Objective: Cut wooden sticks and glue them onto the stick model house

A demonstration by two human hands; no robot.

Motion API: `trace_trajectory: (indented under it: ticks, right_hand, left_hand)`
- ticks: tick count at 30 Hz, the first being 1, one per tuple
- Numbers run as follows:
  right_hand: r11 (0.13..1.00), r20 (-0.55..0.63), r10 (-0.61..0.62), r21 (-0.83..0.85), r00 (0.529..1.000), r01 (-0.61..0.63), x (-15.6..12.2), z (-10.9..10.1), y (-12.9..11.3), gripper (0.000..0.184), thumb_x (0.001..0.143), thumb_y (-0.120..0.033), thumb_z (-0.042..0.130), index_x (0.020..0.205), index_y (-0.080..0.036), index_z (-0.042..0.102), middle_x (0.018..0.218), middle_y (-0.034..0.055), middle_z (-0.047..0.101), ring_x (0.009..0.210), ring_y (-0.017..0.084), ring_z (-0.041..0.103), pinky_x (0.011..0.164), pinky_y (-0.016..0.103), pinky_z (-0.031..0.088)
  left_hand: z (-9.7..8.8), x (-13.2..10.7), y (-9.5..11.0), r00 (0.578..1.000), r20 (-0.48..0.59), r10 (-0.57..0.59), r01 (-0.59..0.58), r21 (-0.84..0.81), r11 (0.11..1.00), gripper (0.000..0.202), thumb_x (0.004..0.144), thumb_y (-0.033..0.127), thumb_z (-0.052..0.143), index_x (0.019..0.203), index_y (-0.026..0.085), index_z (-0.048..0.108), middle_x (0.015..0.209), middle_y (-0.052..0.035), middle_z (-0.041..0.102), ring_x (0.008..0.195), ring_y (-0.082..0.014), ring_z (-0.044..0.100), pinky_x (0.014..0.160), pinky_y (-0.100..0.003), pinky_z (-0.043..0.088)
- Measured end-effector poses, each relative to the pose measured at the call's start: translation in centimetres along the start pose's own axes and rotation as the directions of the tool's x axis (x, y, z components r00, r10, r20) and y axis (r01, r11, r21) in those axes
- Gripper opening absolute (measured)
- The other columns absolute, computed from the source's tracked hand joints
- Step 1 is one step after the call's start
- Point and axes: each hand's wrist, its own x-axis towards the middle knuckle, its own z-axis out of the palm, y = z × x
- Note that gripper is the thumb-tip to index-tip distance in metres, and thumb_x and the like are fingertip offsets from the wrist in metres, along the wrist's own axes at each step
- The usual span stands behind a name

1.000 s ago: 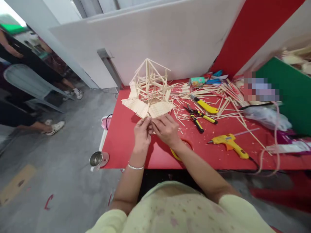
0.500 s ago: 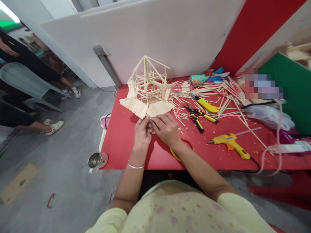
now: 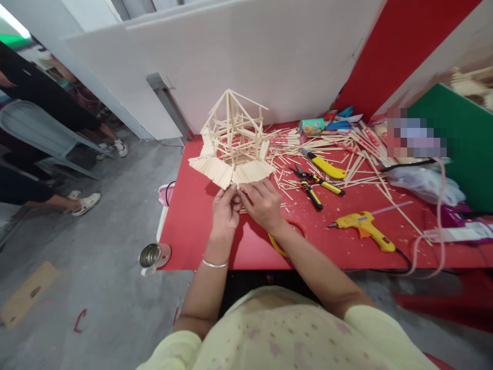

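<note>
A model pavilion of thin wooden sticks (image 3: 234, 139) stands on the red table (image 3: 185, 216), its upper frame bare and its lower roof panels covered in closely laid sticks. At the near corner between two front panels, my left hand (image 3: 225, 208) is closed in a pinch. My right hand (image 3: 262, 203) is pinched right beside it, fingertips almost meeting the left ones. Whatever the fingertips hold is too small to make out. Beneath my right wrist lies a yellow and orange ring (image 3: 278, 246), partly covered.
Right of the model lie loose sticks (image 3: 362, 180), a yellow utility knife (image 3: 327, 165), cutting pliers (image 3: 308, 187) and a yellow glue gun (image 3: 362, 223) with its cord. A metal mug (image 3: 154, 256) sits at the left edge. Other people's legs (image 3: 88, 200) show at far left.
Almost nothing differs; the view has shifted very slightly. Both hands stay pinched at the model's near corner.
</note>
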Motion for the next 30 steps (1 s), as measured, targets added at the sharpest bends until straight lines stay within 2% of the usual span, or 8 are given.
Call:
trace_trajectory:
  ticks: [7,20,25,30]
  right_hand:
    - [1.0,0.005,-0.018,-0.018,1.0,0.018,0.1,-0.2,-0.2,0.023,0.1,-0.028,0.058,0.116,-0.021,0.072,0.102,0.0063,0.074,0.094,0.021,0.058,0.088,0.036,0.046]
    - [0.999,0.022,-0.047,0.014,0.999,0.047,-0.5,0.4,0.1,0.025,0.099,-0.027,0.059,0.119,-0.026,0.074,0.103,0.0068,0.073,0.097,0.023,0.059,0.089,0.039,0.049]
    - [0.993,-0.015,-0.085,0.081,0.996,0.086,-1.0,-0.4,-0.5,0.024,0.098,-0.023,0.06,0.117,-0.025,0.074,0.107,0.0061,0.074,0.103,0.021,0.062,0.098,0.039,0.051]
    - [0.996,0.005,-0.052,0.07,0.999,0.052,-2.9,-2.1,-0.6,0.025,0.098,-0.024,0.06,0.118,-0.026,0.074,0.107,0.0056,0.075,0.104,0.02,0.062,0.093,0.036,0.053]
  left_hand:
    - [0.0,0.0,0.0,1.0,-0.013,0.008,-0.008,0.015,1.0,0.037,0.063,0.026,0.092,0.081,0.016,0.061,0.058,0.0077,0.053,0.046,-0.003,0.046,0.04,-0.015,0.028]
    - [0.1,-0.6,0.4,1.0,-0.006,-0.01,0.01,0.019,1.0,0.034,0.066,0.026,0.09,0.08,0.016,0.06,0.06,0.0066,0.052,0.049,-0.0036,0.045,0.042,-0.016,0.029]
    - [-0.3,-1.9,0.6,1.0,0.005,-0.024,0.024,0.05,0.998,0.028,0.07,0.028,0.087,0.08,0.015,0.064,0.063,0.0041,0.055,0.05,-0.0037,0.046,0.042,-0.014,0.03]
    - [-0.5,-3.4,-0.2,0.996,0.017,-0.088,0.086,0.082,0.993,0.024,0.07,0.027,0.086,0.085,0.016,0.07,0.066,0.0038,0.059,0.051,-0.0043,0.05,0.041,-0.014,0.031]
